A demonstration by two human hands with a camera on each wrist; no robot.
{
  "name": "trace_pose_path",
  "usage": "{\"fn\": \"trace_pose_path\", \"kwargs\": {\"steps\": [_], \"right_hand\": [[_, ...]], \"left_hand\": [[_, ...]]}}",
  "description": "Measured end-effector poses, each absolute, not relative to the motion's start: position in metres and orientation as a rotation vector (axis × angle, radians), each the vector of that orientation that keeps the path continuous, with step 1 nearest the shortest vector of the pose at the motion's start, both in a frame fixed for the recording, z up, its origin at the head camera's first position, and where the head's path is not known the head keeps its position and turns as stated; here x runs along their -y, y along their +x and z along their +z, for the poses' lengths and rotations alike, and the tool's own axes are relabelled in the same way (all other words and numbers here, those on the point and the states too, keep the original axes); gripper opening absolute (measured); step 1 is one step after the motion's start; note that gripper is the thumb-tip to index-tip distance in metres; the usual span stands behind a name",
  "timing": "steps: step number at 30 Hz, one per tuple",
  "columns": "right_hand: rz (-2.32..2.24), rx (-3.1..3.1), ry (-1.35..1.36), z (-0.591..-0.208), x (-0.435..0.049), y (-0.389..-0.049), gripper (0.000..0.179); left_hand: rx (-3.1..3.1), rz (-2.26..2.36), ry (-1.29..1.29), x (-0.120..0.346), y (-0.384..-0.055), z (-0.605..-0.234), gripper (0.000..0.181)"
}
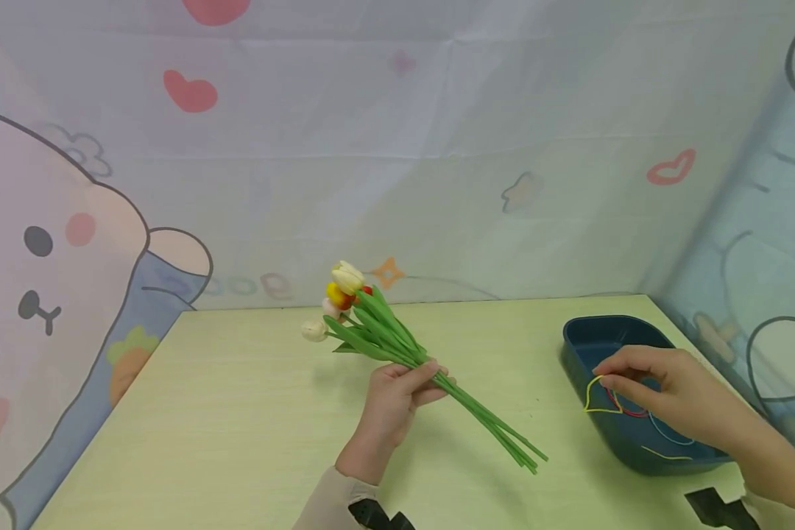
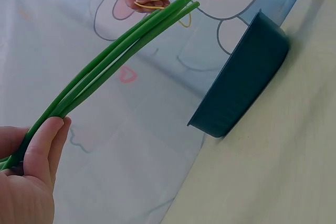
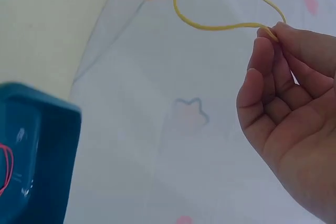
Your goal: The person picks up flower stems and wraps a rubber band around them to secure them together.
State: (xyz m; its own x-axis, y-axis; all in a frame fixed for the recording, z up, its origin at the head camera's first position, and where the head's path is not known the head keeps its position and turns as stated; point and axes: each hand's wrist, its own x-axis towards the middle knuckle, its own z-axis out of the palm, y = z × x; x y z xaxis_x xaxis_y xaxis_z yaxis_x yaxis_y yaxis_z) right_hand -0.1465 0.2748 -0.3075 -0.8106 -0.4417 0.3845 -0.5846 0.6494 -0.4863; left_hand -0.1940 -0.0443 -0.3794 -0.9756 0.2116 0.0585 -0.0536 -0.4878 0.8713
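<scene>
My left hand (image 1: 397, 405) grips a bunch of artificial tulips (image 1: 377, 324) round the green stems. The white, yellow and red heads point to the far left, and the stem ends reach toward the near right. Between thumb and fingertips my right hand (image 1: 676, 390) pinches a yellow rubber band (image 3: 210, 27), which hangs as a loose loop. In the head view that hand is over the dark blue bin (image 1: 579, 368). The left wrist view shows the stems (image 2: 121, 56) overlapping the yellow band.
In the bin lie a red rubber band (image 3: 7, 169), a light blue band (image 1: 669, 436) and a yellow strand (image 1: 665, 455). The bin stands on the right of the pale table (image 1: 238, 412). A printed cloth (image 1: 371, 147) hangs behind the table and along its right side.
</scene>
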Motion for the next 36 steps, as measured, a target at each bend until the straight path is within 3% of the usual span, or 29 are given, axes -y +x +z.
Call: {"fn": "trace_pose_path", "kwargs": {"steps": [7, 23, 36], "right_hand": [[0.877, 2.525, 0.977, -0.303, -0.257, -0.140, 0.030], [1.108, 2.304, 1.232, -0.300, -0.229, -0.132, 0.038], [1.111, 2.317, 1.257, -0.301, -0.220, -0.131, 0.037]], "left_hand": [[-1.476, 2.587, 0.236, 0.044, -0.194, -0.377, 0.008], [-1.453, 2.622, 0.246, 0.043, -0.190, -0.372, 0.008], [-1.412, 2.643, 0.245, 0.040, -0.186, -0.367, 0.006]]}}
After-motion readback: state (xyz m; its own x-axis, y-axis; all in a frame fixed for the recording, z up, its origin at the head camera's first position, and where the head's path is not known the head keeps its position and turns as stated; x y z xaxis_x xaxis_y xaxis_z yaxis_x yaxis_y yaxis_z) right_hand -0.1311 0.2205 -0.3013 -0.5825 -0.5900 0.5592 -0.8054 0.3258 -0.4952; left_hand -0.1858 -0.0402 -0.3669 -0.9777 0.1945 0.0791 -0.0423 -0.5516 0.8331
